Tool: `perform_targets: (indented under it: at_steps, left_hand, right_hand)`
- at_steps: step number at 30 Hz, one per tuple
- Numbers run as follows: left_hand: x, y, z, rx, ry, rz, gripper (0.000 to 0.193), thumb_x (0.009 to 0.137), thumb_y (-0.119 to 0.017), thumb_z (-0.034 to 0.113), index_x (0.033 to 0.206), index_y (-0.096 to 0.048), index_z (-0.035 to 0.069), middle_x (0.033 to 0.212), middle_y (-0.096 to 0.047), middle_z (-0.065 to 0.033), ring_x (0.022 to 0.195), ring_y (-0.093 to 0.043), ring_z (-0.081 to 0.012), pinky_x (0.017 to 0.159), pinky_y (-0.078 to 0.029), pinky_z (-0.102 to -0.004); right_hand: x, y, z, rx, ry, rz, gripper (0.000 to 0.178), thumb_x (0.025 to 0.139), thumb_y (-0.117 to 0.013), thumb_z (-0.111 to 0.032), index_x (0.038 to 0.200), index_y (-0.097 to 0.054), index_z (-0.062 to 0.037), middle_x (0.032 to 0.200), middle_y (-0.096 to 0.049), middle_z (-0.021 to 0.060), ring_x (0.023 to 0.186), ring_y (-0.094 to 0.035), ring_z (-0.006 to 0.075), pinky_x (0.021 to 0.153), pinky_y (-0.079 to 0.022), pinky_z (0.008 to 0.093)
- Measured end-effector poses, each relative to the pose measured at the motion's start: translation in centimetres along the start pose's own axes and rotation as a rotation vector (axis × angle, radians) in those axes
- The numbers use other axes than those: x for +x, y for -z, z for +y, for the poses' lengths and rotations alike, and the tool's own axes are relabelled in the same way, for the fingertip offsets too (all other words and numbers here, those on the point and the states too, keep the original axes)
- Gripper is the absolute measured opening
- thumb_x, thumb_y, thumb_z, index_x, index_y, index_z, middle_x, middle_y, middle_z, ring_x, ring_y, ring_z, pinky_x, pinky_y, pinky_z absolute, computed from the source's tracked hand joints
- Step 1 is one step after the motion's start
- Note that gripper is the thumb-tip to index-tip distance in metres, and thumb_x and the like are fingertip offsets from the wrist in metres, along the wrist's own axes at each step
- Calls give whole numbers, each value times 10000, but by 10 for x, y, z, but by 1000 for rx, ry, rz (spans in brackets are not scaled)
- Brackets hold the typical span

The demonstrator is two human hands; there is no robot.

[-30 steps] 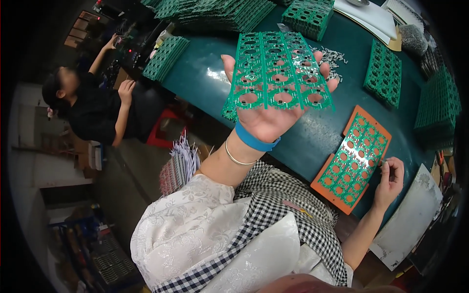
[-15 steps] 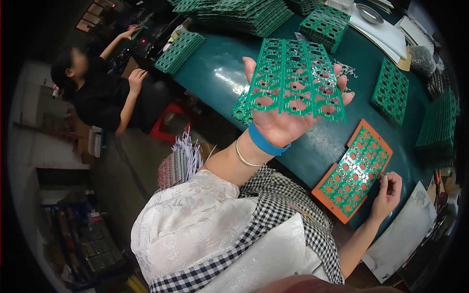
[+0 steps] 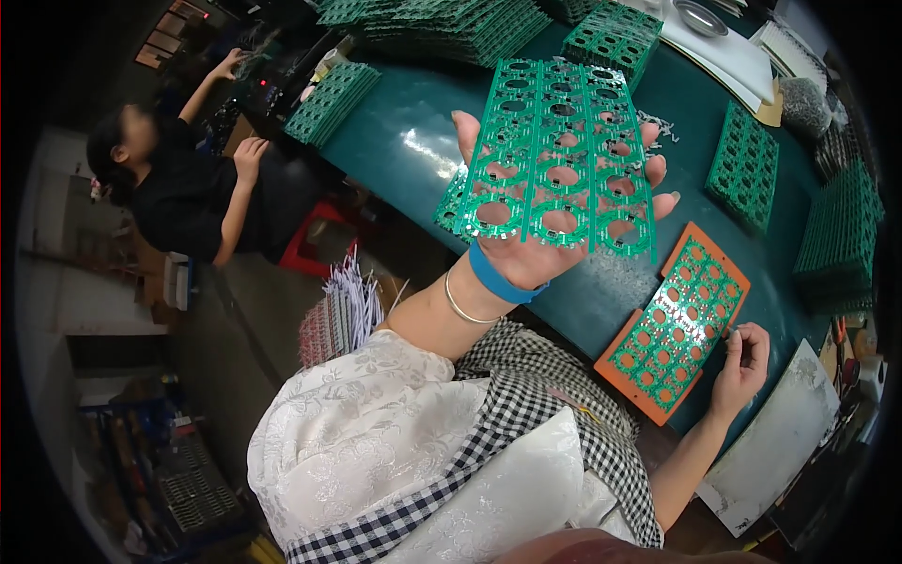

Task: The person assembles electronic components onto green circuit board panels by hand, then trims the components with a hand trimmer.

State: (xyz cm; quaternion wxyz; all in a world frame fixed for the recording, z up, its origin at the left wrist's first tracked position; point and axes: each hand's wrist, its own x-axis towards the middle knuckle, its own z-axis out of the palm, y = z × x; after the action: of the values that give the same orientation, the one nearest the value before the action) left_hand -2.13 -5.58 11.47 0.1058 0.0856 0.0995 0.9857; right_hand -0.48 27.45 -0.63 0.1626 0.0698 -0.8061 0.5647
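Note:
My left hand (image 3: 540, 256), palm up, carries a green circuit board panel (image 3: 533, 155) with rows of round cutouts, fingers and thumb at its long edges. The panel hides much of the palm. Part of another green board (image 3: 451, 199) shows behind its left edge. Lower right, an orange fixture plate (image 3: 648, 410) lies tilted on the table with a second green circuit board panel (image 3: 684, 305) on it. Beside that plate's right edge is my right hand (image 3: 742, 376), its fingers curled and thumb and index finger pinched together. Whatever is between those fingertips is too small to name.
Stacks of green panels (image 3: 432, 28) stand on the dark green table (image 3: 395, 141), with more at the right (image 3: 836, 244). A metal dish (image 3: 700, 17) is at the back. A grey-white sheet (image 3: 780, 432) lies lower right. Another person (image 3: 188, 207) sits left near a red stool (image 3: 315, 240).
The panel in my left hand has come slightly nearer and tips to face me more. My right hand stays beside the orange plate. The whole view has shifted a little.

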Motion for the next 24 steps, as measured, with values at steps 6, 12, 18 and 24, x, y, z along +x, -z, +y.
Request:
perform_targets:
  at_steps: [6, 12, 18, 24]
  left_hand:
    - [4, 14, 6, -69, 37, -128, 1148, 716, -638, 706, 1453, -191, -52, 1501, -239, -213, 1316, -350, -374, 1132, -254, -566]
    - [4, 4, 10, 18, -2, -62, 1119, 740, -376, 856, 1433, -306, -21, 1459, -329, -238, 1275, -394, -437, 1101, -245, -623]
    - [1, 1, 107, 562, -311, -329, 1083, 735, -508, 801, 1394, -339, -41, 1385, -406, -256, 1195, -483, -409, 1027, -380, -586]
    - [4, -20, 78, 429, -273, -129, 1081, 716, -492, 822, 1392, -369, -12, 1392, -420, -208, 1230, -454, -391, 1079, -308, -586]
  right_hand:
    - [2, -2, 0, -31, 1, 1, 45, 889, -591, 8, 870, -552, 18, 950, -547, 70, 798, -529, 107, 709, -448, 217]
    - [4, -4, -3, -34, 8, 6, 47, 883, -582, 20, 865, -540, 20, 934, -544, 66, 804, -519, 104, 705, -437, 214]
    - [-1, 1, -2, -27, -45, 4, 53, 881, -579, 17, 850, -536, 18, 937, -533, 57, 805, -510, 104, 706, -426, 215]
    - [-5, -2, -44, 11, 23, 5, 61, 849, -601, 10, 838, -541, 11, 982, -544, 96, 852, -530, 142, 748, -429, 240]
